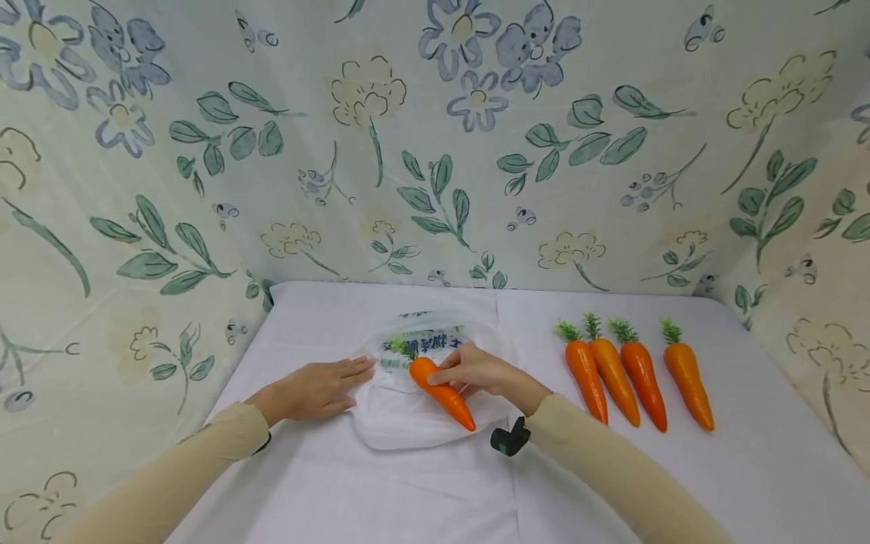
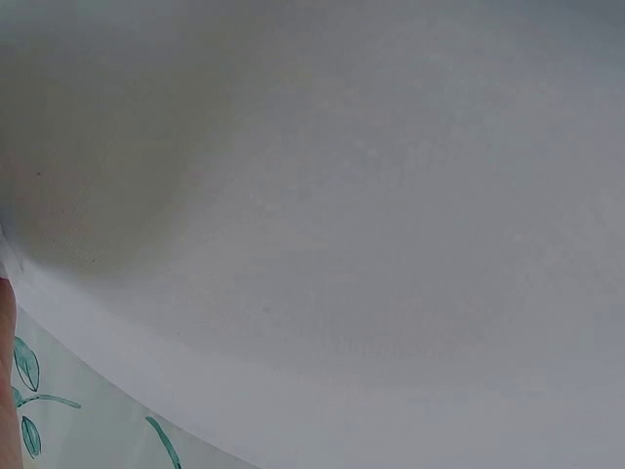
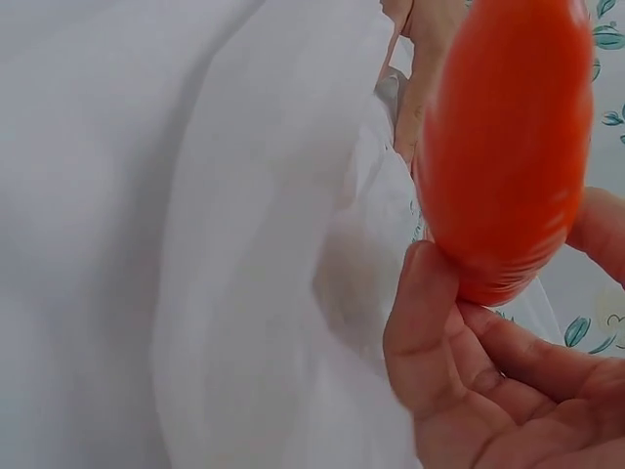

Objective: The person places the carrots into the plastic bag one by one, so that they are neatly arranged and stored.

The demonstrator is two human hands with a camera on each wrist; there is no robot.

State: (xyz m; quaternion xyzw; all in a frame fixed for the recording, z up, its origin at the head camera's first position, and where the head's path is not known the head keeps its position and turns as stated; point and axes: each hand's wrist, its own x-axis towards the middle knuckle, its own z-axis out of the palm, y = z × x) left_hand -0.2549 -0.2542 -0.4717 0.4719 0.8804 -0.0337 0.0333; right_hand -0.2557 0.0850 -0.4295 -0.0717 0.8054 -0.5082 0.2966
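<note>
My right hand (image 1: 472,370) pinches an orange carrot (image 1: 443,394) with a green leafy top, held slanted over a white plastic bag (image 1: 401,423). In the right wrist view the carrot (image 3: 508,147) looms large between the thumb and fingers. The bag lies on the white cloth, with blue and green print near its far side. My left hand (image 1: 316,389) lies palm down with straight fingers at the bag's left edge. The left wrist view shows mostly white cloth (image 2: 391,244) and a sliver of skin at its left border.
Several more carrots (image 1: 646,385) lie on the right of the white-covered table (image 1: 408,499), leafy tops pointing away from me. A floral curtain (image 1: 381,166) encloses the back and both sides. A dark wrist camera (image 1: 510,438) sits by my right sleeve.
</note>
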